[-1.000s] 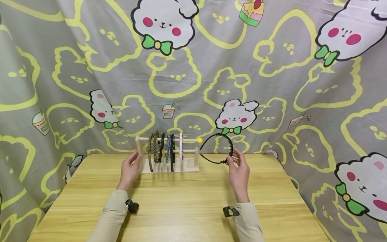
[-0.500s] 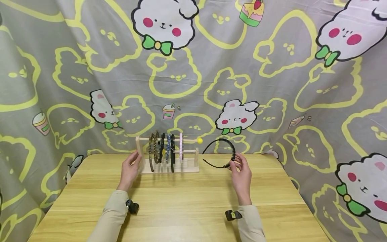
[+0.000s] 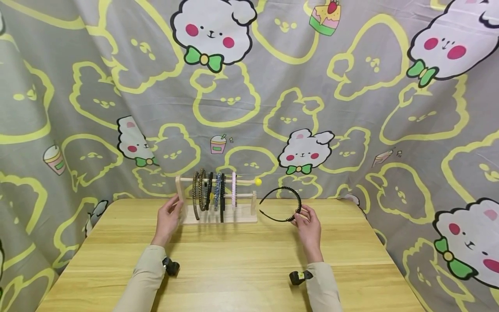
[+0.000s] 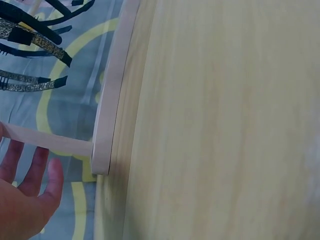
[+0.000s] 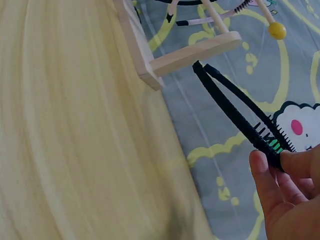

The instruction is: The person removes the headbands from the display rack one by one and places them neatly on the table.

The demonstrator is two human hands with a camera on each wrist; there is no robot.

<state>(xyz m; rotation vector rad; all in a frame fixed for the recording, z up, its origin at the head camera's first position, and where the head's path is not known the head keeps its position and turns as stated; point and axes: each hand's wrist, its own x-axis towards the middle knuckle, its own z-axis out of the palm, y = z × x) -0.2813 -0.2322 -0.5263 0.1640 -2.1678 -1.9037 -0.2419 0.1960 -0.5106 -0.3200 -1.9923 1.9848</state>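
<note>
A black toothed headband [image 3: 299,200] is pinched between the thumb and fingers of my right hand [image 3: 309,227]. Its two tips point left toward the wooden headband rack [image 3: 245,213], as the right wrist view also shows. My left hand [image 3: 167,219] grips the rack's left upright, with fingers [image 4: 34,172] along its underside in the left wrist view. Several headbands hang on the upper rod, among them a lilac one [image 3: 234,190], a blue glittery one [image 3: 217,195] and a brown patterned one [image 3: 201,190]. The upper rod ends in a yellow ball [image 5: 277,31].
The rack stands near the back edge of the wood-grain table [image 3: 234,268]. A grey curtain [image 3: 241,138] with cartoon prints hangs behind and at both sides. Black wrist cameras sit at the left cuff [image 3: 170,266] and right cuff [image 3: 300,277].
My right hand has lowered the black headband beside the rack, drawing slightly right and then back left. The left hand stays on the upright.
</note>
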